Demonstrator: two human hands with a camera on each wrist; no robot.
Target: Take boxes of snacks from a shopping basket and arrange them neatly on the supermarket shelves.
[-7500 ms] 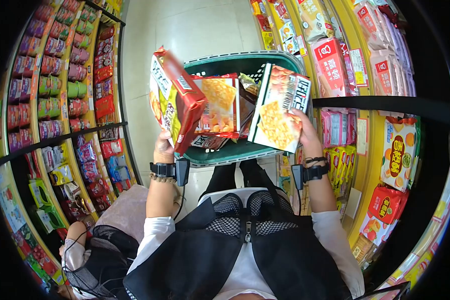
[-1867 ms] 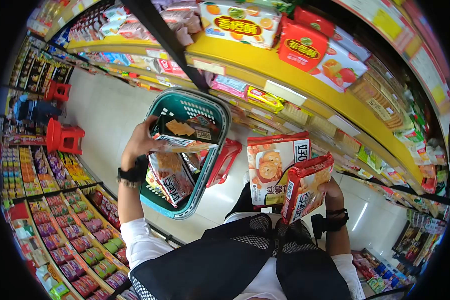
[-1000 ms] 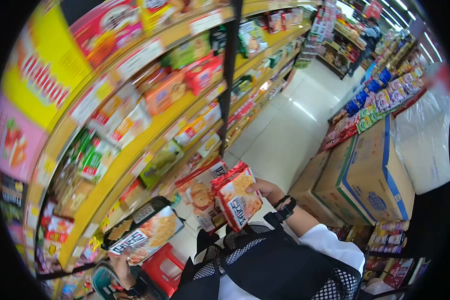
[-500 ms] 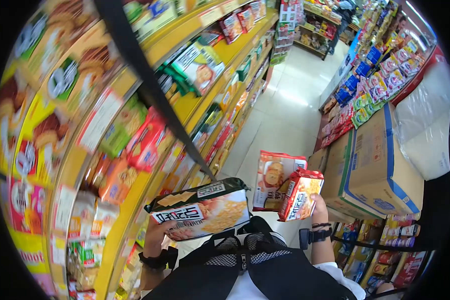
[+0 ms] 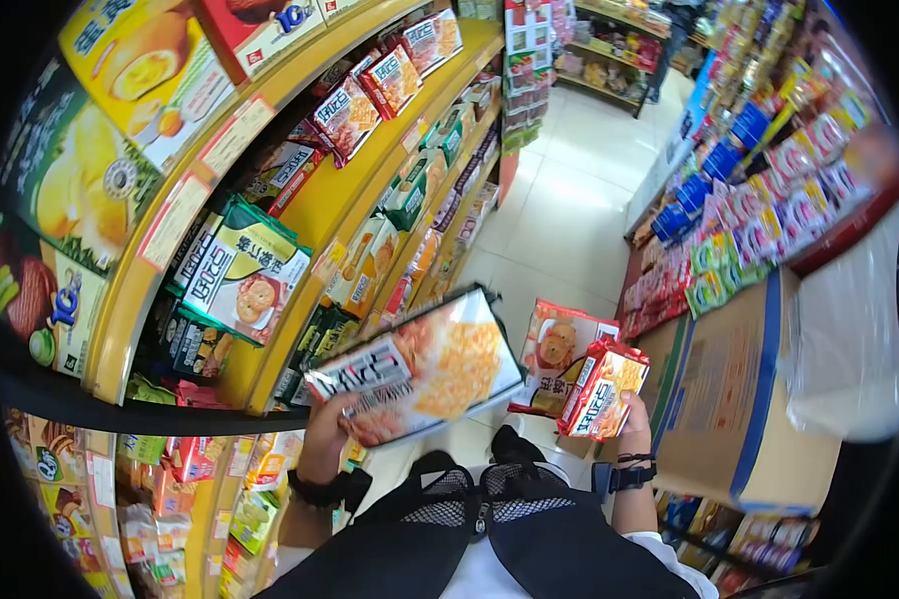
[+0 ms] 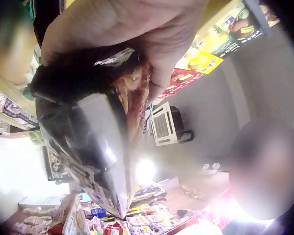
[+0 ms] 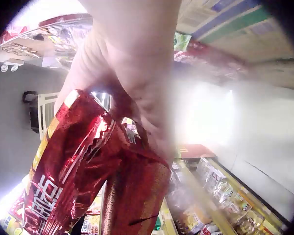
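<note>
In the head view my left hand [image 5: 327, 439] grips the near left end of a large cracker pack [image 5: 420, 364] with a white front, cracker pictures and dark edging. The left wrist view shows my fingers clamped over the dark end of this pack [image 6: 88, 137]. My right hand [image 5: 637, 414] holds two red cracker packs at their right side. The smaller red pack [image 5: 606, 394] overlaps the flatter red-and-white pack [image 5: 559, 349] behind it. From the right wrist, both red wrappers [image 7: 63, 166] hang below the palm, the fingers partly hidden behind them.
Yellow-edged shelves [image 5: 360, 210] run along the left, bearing similar red packs [image 5: 350, 118] and a green-and-white pack [image 5: 245, 280]. Cardboard boxes [image 5: 719, 389] with plastic wrap stand close at the right, below hanging snack bags [image 5: 789, 190]. A tiled aisle [image 5: 559, 190] leads ahead.
The green basket has left the view as I turned towards another shelf. Over the last half second the left pack has risen and tilted, its front facing up; the red packs stay in my right hand.
</note>
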